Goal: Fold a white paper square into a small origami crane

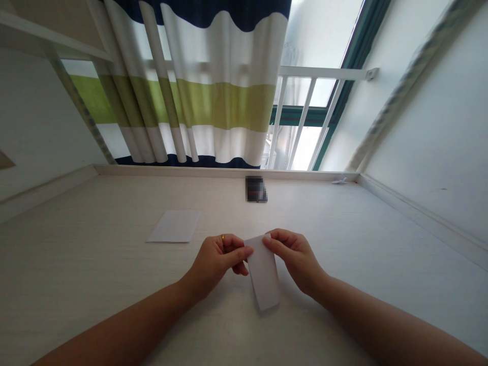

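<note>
A white strip of paper point(265, 279), which looks folded, hangs tilted between my hands above the pale surface. My left hand point(224, 256), with a gold ring on one finger, pinches its upper left edge between thumb and fingers. At the upper right corner, my right hand point(292, 251) grips the same paper with thumb and index finger. The paper's lower end points toward me and is free of both hands. Further left, a flat white sheet of paper point(174, 226) lies on the surface, apart from my hands.
A dark, blurred-out object point(256, 189) lies near the far ledge point(190, 172). A small white scrap point(339, 181) sits at the far right corner. Beyond the ledge hang striped curtains point(229, 101), beside a window with a white railing point(324, 72). Walls rise on both sides.
</note>
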`<state>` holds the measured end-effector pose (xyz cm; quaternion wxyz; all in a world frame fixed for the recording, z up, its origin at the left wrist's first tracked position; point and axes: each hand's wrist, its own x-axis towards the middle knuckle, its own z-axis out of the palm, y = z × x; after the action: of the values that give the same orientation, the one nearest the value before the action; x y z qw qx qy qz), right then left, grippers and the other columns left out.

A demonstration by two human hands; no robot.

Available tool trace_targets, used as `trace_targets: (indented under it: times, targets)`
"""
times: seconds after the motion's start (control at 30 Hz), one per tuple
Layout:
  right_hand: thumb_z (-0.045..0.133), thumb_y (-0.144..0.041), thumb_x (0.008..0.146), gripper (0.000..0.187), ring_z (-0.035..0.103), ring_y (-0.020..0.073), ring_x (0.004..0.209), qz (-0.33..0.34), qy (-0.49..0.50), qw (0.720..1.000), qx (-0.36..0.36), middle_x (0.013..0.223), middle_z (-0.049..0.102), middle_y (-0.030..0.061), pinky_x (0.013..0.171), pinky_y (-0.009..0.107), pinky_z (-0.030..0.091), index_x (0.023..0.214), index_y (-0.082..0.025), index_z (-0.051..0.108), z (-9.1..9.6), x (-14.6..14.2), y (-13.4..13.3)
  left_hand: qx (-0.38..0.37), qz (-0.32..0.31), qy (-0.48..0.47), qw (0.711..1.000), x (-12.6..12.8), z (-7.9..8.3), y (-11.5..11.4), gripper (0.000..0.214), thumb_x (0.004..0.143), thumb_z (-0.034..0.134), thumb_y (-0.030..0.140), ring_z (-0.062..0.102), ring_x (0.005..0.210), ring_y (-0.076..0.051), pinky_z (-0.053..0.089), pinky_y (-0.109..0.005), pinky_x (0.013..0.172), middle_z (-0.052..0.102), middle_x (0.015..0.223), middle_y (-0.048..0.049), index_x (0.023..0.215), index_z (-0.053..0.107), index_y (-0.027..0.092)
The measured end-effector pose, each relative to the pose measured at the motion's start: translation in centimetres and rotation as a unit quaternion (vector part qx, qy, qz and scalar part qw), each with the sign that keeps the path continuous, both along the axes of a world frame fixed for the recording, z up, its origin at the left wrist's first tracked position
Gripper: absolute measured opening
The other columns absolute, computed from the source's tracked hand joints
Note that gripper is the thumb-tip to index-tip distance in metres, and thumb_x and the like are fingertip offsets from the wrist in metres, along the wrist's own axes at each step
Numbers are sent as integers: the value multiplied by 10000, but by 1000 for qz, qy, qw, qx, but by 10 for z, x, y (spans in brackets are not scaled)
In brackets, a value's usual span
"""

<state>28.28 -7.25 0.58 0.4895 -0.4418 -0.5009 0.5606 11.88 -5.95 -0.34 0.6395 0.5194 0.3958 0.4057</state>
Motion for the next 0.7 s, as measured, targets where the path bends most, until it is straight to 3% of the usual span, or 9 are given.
trace_targets:
  times: [0.4, 0.7]
  targets:
    - [603, -349, 674, 224, 412, 105, 574, -1, 14, 1000, 15, 563, 498, -7, 571, 252, 330, 613, -134, 595, -2, 0, 1, 5, -6, -8, 1000, -1, 1, 2, 186, 646, 653, 263, 559, 435, -95, 440, -200, 472, 592, 462, 25, 620, 519, 136]
    - [580, -346, 684, 240, 371, 86, 527, -24, -26, 999, 9, 537, 460, -21, 510, 234, 286, 588, -127, 556, -8, -2, 5, -23, -12, -10, 1000, 1, -5, 8, 186, 639, 649, 249, 565, 434, -101, 423, -201, 467, 585, 466, 29, 582, 510, 138]
